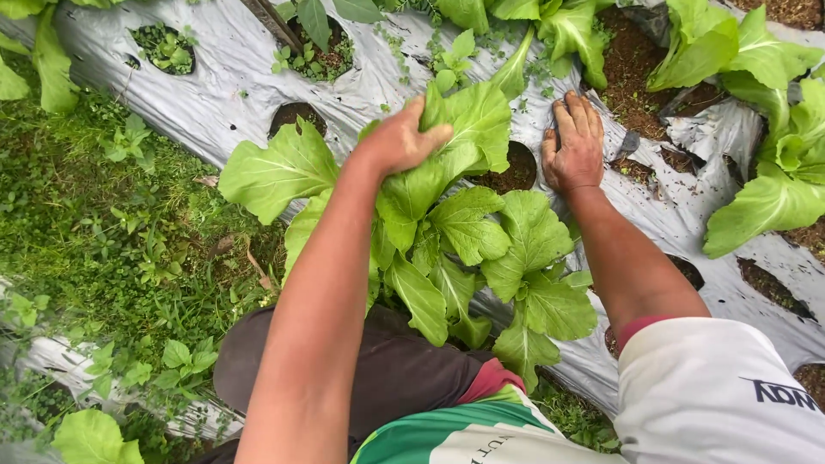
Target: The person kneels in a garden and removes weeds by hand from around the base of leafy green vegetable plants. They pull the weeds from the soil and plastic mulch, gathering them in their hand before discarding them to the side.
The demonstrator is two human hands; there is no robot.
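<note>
Head view: left hand (pixel 400 137) has its grip clenched on the leafy green plant (pixel 455 232), bunching its leaves upward mid-bed; right hand (pixel 573 142), grip released, presses flat on the silver mulch sheet (pixel 215 94) beside the planting hole (pixel 514 169), seemingly bracing.

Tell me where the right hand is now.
In the head view, the right hand lies flat on the silver plastic mulch, right of centre, beside an open planting hole and the leafy green plant.

Daylight is falling evenly over an outdoor garden bed. Silver plastic mulch sheeting (pixel 215 94) is running diagonally across, punched with round planting holes (pixel 295 116). Weedy grass (pixel 112 232) is filling the furrow, and dark soil (pixel 640 82) is showing upper right.
</note>
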